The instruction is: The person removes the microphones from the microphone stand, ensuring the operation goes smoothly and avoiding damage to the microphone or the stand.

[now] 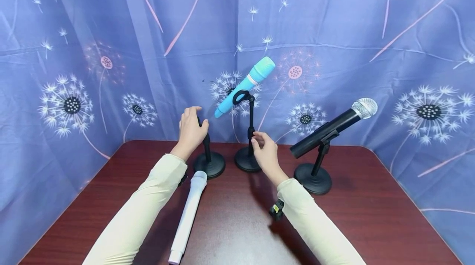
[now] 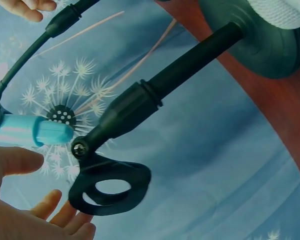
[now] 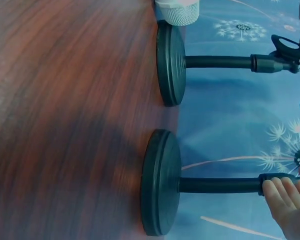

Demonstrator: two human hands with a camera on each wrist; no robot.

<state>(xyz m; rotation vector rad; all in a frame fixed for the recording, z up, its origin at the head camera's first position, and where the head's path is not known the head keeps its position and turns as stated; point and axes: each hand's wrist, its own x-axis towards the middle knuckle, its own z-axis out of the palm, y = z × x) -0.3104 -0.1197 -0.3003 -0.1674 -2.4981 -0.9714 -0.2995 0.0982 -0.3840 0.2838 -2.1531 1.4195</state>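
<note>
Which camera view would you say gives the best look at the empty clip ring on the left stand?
The left wrist view: the empty clip ring fills the frame beside the left hand. The right wrist view shows it small at the edge. In the head view, that hand hides it.

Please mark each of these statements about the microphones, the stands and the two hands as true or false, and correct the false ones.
1. The white microphone sits in a stand. False: it lies flat on the table, beside the left forearm.
2. The blue microphone is clipped in the middle stand. True.
3. The right hand holds the pole of the middle stand. True: its fingers are curled round the pole.
4. The black microphone lies on the table. False: it rests tilted in the right stand.
5. The clip of the left stand holds a microphone. False: the ring is empty, with the left hand at it.
</note>
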